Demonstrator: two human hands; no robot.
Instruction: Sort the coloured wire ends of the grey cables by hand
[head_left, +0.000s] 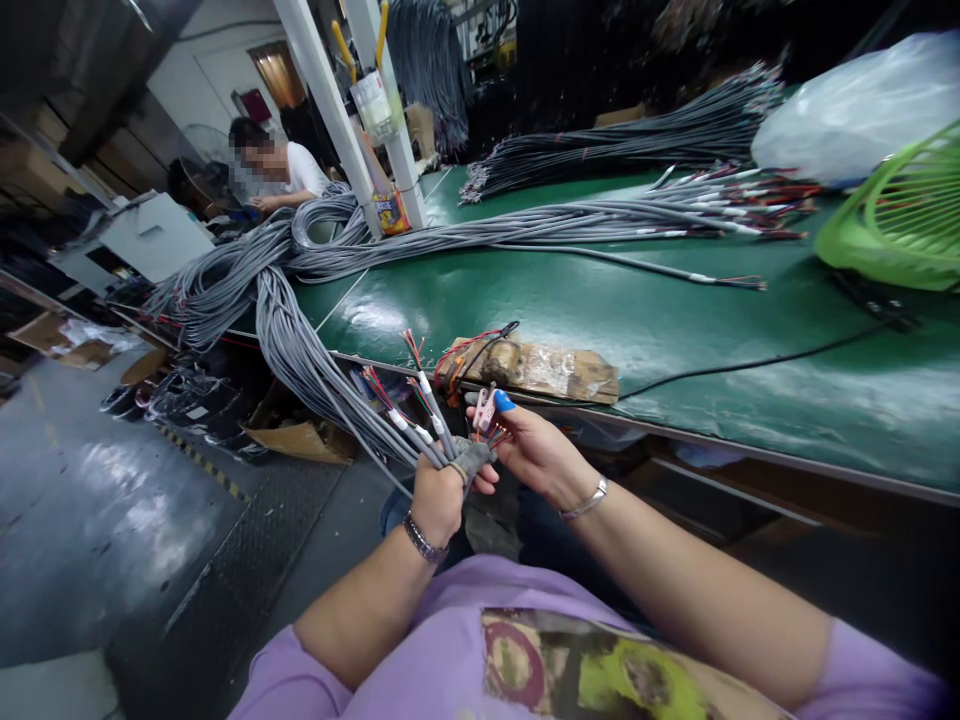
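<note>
My left hand [441,492] is closed around several grey cables [341,392], a grey cover on its thumb. Their stripped ends [426,402] stick up past the fist, showing thin coloured wires above white sleeves. Close beside it, my right hand [541,455] pinches a small pink plastic piece [484,408], its exact kind unclear. A blue finger cover [504,401] is on the right thumb. Thin wire ends [493,435] show between the two hands; which cable they belong to is partly hidden by the fingers.
A wooden block [555,370] with clear tape and wires sits at the green bench's [675,330] front edge. More grey cables [525,222] lie across the bench, with a dark bundle [622,140] behind. At right are a green fan [900,215] and plastic bag [862,105]. A person [289,170] sits far left.
</note>
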